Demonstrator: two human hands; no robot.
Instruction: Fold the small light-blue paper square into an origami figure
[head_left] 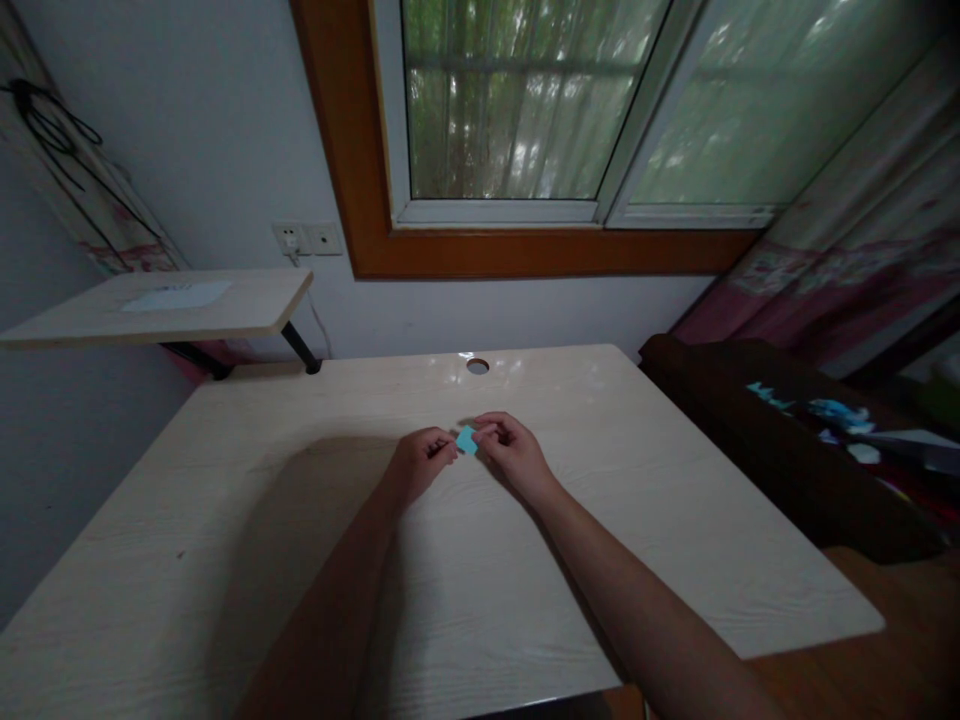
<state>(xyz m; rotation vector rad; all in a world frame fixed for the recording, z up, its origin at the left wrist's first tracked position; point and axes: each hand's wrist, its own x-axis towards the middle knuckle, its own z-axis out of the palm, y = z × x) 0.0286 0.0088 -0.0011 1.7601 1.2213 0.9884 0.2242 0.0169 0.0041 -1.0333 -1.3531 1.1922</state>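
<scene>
A small light-blue piece of paper (pixel 466 440) is held between both my hands just above the pale wooden desk (pixel 300 520). My left hand (pixel 421 462) pinches its left edge with curled fingers. My right hand (pixel 510 448) pinches its right and upper edge, fingers closed over it. Most of the paper is hidden by my fingertips. Both forearms reach in from the lower edge of the view.
A round cable hole (pixel 478 366) sits near the desk's far edge. A raised side shelf (pixel 172 305) with a white sheet stands at the left. A dark sofa (pixel 787 450) with scattered items lies right. A window (pixel 525 110) and wall sockets (pixel 307 238) are behind.
</scene>
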